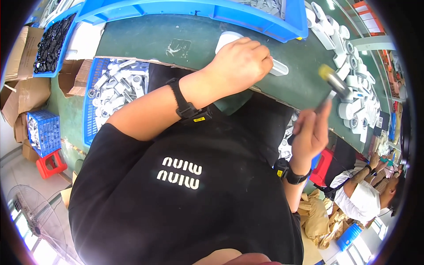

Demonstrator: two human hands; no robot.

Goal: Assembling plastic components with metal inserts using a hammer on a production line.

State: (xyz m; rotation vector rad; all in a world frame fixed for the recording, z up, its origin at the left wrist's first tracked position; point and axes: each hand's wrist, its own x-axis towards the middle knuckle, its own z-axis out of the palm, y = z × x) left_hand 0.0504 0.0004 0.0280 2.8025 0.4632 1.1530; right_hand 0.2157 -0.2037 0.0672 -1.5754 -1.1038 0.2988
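Note:
My left hand [243,64] is closed over a white plastic part [279,68] on the green worktable [145,37]. One end of the part shows past the fingers, and a white rounded piece [228,39] shows behind the hand; whether the two are joined is hidden. In my right hand [311,134] is a hammer [338,85], its handle gripped in the fingers. The hammer's metal head, with a yellow face, is raised to the right of the white part and apart from it. It is slightly blurred.
A large blue tray [190,9] borders the far side. White plastic parts [353,88] are piled along the right. Left of me stand a blue crate [90,112] of white parts and a blue bin [62,57] of black pieces. Another person [360,196] sits at the right.

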